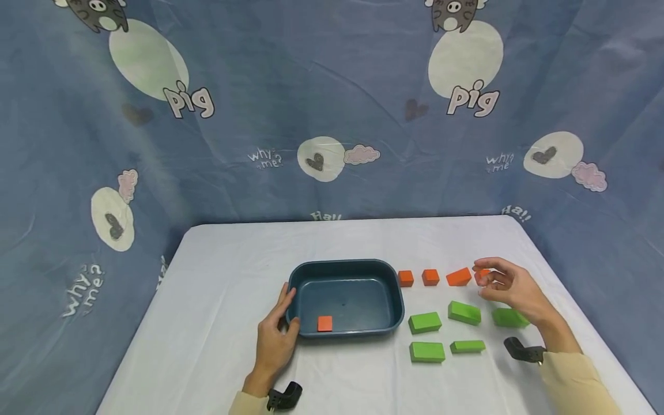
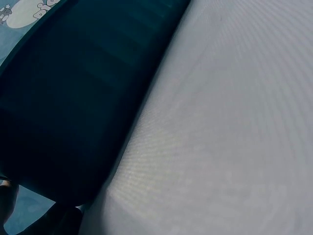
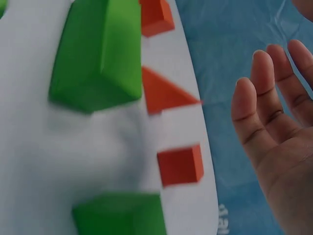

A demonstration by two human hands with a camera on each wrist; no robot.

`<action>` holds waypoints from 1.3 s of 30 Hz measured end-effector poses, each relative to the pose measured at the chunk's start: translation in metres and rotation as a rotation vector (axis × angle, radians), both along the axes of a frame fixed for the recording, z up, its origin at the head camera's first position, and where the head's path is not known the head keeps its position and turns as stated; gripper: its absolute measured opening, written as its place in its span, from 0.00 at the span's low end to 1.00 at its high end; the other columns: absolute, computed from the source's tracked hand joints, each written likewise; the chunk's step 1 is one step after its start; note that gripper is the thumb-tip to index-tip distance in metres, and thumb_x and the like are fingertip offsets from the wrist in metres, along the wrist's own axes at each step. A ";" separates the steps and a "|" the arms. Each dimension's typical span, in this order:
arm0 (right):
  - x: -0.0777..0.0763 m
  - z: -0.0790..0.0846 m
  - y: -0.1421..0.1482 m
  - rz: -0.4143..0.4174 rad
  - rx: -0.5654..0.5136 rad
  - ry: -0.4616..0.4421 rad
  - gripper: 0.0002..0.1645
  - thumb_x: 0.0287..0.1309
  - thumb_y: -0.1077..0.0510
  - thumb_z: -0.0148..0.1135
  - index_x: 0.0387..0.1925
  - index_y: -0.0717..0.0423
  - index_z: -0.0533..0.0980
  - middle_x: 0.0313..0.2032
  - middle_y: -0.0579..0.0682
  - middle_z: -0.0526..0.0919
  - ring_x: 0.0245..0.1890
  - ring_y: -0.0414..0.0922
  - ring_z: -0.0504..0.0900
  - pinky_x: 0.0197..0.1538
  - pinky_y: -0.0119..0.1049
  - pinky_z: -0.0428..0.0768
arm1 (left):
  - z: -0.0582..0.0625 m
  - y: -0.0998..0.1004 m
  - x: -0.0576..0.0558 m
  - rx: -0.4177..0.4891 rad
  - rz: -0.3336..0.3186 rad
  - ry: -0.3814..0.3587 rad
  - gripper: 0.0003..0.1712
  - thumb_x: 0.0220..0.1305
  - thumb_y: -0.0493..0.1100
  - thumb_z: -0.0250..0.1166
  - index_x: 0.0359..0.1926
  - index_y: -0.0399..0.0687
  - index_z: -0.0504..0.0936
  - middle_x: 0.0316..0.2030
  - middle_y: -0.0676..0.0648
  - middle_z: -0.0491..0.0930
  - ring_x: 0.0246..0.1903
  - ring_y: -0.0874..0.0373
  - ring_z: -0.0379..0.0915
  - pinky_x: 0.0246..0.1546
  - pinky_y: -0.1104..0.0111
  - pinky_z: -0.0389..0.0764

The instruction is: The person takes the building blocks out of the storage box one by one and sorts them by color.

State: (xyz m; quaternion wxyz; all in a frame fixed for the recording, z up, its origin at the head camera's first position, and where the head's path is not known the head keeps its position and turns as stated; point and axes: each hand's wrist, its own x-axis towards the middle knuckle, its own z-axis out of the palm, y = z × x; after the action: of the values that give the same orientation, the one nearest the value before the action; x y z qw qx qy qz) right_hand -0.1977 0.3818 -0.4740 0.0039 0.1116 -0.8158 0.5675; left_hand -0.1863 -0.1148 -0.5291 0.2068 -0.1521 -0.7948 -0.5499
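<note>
A dark blue tray (image 1: pixel 342 265) stands on the white table. My left hand (image 1: pixel 275 343) rests against its left side, thumb and fingers spread at the rim. In the left wrist view the tray (image 2: pixel 73 98) fills the left part, with dark fingertips at its lower end. Inside lies one orange block (image 1: pixel 324 324). My right hand (image 1: pixel 505 283) hovers with loosely bent fingers, holding nothing, partly covering an orange block (image 1: pixel 482 275). In the right wrist view its fingers (image 3: pixel 264 73) are apart from an orange cube (image 3: pixel 180 165) and an orange triangular block (image 3: pixel 164 93).
Orange blocks (image 1: pixel 430 277) form a row right of the tray, one tilted-looking orange block (image 1: pixel 459 277) among them. Several green blocks (image 1: pixel 427 352) lie nearer, another green block (image 1: pixel 509 317) partly under my right forearm. A blue patterned cloth (image 1: pixel 259 86) hangs behind the table.
</note>
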 end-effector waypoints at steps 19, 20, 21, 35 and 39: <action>-0.056 0.019 -0.070 0.161 -0.013 0.013 0.32 0.55 0.73 0.68 0.63 0.66 0.72 0.54 0.52 0.79 0.46 0.49 0.82 0.45 0.38 0.86 | 0.000 -0.002 0.000 0.023 -0.002 -0.007 0.34 0.52 0.20 0.62 0.64 0.23 0.74 0.69 0.29 0.66 0.67 0.32 0.63 0.65 0.77 0.61; -0.059 0.020 -0.074 0.172 -0.015 0.017 0.32 0.55 0.73 0.69 0.62 0.66 0.72 0.54 0.53 0.79 0.46 0.49 0.82 0.45 0.38 0.86 | 0.000 -0.003 0.000 0.024 -0.002 -0.008 0.34 0.52 0.20 0.62 0.64 0.23 0.74 0.69 0.29 0.66 0.67 0.32 0.63 0.65 0.77 0.61; -0.062 0.022 -0.079 0.186 -0.020 0.021 0.32 0.54 0.73 0.69 0.62 0.67 0.72 0.55 0.54 0.79 0.46 0.50 0.82 0.46 0.38 0.86 | 0.000 -0.003 0.000 0.024 -0.002 -0.009 0.34 0.52 0.20 0.62 0.64 0.24 0.74 0.69 0.30 0.66 0.67 0.32 0.63 0.65 0.77 0.62; -0.091 0.029 -0.135 0.320 -0.004 0.059 0.32 0.52 0.71 0.71 0.61 0.63 0.75 0.54 0.59 0.80 0.43 0.61 0.82 0.47 0.45 0.86 | -0.002 -0.006 -0.001 0.032 -0.017 0.008 0.34 0.53 0.19 0.62 0.64 0.24 0.73 0.69 0.27 0.65 0.67 0.32 0.63 0.64 0.77 0.62; -0.098 0.029 -0.148 0.357 -0.016 0.063 0.33 0.50 0.73 0.71 0.60 0.62 0.76 0.54 0.60 0.80 0.42 0.70 0.79 0.46 0.48 0.86 | -0.003 -0.006 -0.001 0.040 -0.022 0.009 0.34 0.53 0.19 0.61 0.64 0.24 0.73 0.69 0.27 0.65 0.68 0.32 0.62 0.65 0.76 0.62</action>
State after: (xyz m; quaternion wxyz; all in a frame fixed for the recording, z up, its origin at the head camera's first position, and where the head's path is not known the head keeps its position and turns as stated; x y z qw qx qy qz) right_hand -0.2953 0.2333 -0.4451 -0.0704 0.2722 -0.7781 0.5617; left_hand -0.1875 -0.1209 -0.5317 0.2075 -0.1591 -0.7810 -0.5672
